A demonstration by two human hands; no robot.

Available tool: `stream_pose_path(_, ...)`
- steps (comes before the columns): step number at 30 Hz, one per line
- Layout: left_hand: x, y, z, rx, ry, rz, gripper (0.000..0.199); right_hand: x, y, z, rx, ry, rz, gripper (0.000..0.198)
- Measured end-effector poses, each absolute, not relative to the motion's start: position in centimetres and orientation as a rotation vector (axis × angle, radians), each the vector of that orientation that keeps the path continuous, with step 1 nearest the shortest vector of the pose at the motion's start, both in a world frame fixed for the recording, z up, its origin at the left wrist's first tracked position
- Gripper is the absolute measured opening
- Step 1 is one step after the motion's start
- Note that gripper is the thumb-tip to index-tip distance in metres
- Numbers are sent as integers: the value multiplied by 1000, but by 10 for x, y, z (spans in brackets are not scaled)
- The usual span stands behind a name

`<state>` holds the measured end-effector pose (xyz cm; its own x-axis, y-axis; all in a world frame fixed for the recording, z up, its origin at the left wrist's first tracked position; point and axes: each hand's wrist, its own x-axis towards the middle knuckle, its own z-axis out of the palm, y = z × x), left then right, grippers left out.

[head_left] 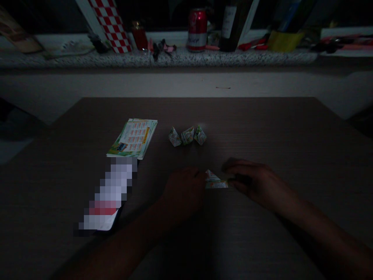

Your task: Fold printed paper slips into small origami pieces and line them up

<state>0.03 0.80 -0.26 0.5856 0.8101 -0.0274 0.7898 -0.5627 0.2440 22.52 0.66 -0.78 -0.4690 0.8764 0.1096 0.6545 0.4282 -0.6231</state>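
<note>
A small folded piece of printed paper (216,184), with a triangular flap at its upper left, lies in front of me on the table. My left hand (186,190) is closed over its left end; the fingertips are partly hidden in shadow. At the paper's right end is my right hand (250,177), its fingers curved and apart, slightly blurred; whether the thumb touches the paper I cannot tell. Beyond the hands sit three folded paper shapes, the left one (175,137), the middle one (187,135) and the right one (200,135), side by side.
On the left lies a stack of printed calendar cards (134,138), with a phone (109,194) just below it, its screen blurred out. Across the back, the stone windowsill (169,60) carries a red can (197,31), a dark bottle (230,27) and a red-and-white checkered container (112,27).
</note>
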Motion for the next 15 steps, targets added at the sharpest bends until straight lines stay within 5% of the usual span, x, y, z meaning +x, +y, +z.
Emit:
stream_pose_path(8,0,8,-1,2600,1303,156,22,221,6,-12,-1257,-2363,581,19)
stream_pose_path(15,-2,8,-4,2606,1262,178,24,205,0,-20,-1284,-2441,420,37)
